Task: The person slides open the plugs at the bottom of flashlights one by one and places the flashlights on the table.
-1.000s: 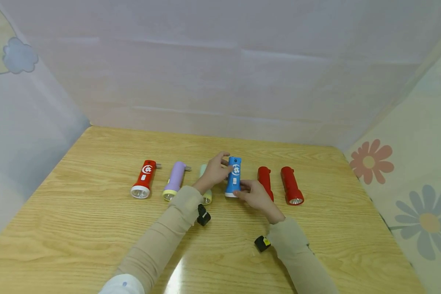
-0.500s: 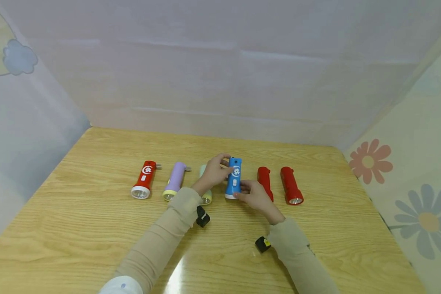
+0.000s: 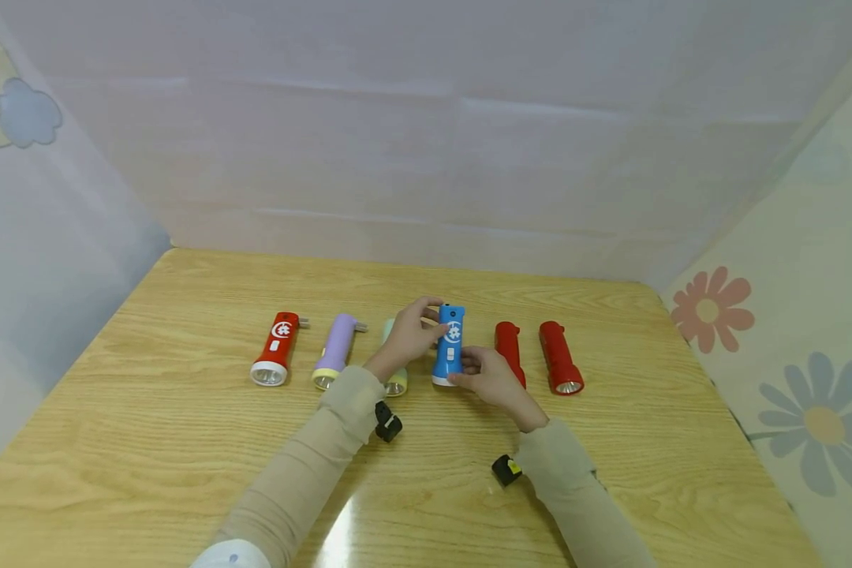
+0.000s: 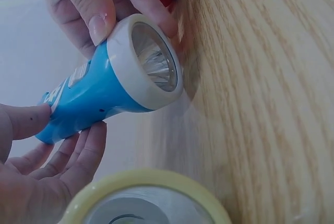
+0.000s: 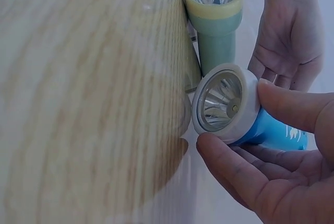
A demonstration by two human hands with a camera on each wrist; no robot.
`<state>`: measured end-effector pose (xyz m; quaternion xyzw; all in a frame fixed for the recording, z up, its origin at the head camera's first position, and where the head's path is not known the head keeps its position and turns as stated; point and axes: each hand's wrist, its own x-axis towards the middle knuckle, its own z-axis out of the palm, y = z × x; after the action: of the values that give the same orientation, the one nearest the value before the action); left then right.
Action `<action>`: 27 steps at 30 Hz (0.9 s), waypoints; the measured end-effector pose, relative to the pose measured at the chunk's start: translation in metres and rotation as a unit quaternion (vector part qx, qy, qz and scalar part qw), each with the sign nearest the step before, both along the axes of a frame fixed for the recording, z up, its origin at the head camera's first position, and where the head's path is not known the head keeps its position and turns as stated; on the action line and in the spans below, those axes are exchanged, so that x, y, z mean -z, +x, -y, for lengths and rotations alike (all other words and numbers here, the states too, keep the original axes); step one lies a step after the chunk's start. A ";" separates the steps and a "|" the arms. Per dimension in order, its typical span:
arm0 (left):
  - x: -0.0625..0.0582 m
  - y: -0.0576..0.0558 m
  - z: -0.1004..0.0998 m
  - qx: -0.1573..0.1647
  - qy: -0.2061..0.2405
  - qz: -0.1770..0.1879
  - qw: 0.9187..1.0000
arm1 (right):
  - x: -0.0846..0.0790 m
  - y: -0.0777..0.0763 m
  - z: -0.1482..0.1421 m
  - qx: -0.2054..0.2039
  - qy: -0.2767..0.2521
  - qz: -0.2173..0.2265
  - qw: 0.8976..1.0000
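Observation:
A blue flashlight (image 3: 449, 344) with a white head ring and a white moon emblem lies between both hands, its lens toward the person. My left hand (image 3: 410, 335) grips its tail end, thumb on top and fingers beneath in the left wrist view. At the head end, my right hand (image 3: 495, 379) pinches the white ring (image 5: 250, 96) between thumb and fingers. Just left of it, partly hidden by the left arm, lies a pale green flashlight (image 5: 216, 36) with a yellow rim. A red flashlight (image 3: 509, 347) sits behind the right hand, partly covered by it.
Further left on the wooden table (image 3: 184, 442) lie a purple flashlight (image 3: 338, 344) and a red flashlight with a white rim (image 3: 275, 345), both with plug prongs out. Another red flashlight (image 3: 559, 355) lies at the right. A pale curtain (image 3: 412, 158) hangs behind the table.
Both hands keep their hold on the blue flashlight, which stays almost in place. The whole head view has shifted slightly.

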<state>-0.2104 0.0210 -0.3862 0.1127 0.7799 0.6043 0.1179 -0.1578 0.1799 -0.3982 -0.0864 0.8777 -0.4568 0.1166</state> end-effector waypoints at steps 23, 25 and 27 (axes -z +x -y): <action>0.002 0.005 0.001 -0.008 -0.004 -0.042 0.999 | 0.002 -0.003 0.002 -0.001 0.005 -0.014 1.000; 0.002 0.005 0.002 -0.008 -0.006 -0.043 0.999 | 0.002 -0.003 0.003 0.003 0.009 -0.013 1.000; 0.003 0.004 0.003 -0.008 -0.009 -0.045 0.999 | 0.001 -0.003 0.004 0.007 0.015 -0.011 1.000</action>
<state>-0.2060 0.0183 -0.3888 0.1318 0.7907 0.5926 0.0790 -0.1612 0.1763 -0.3995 -0.0837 0.8861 -0.4437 0.1048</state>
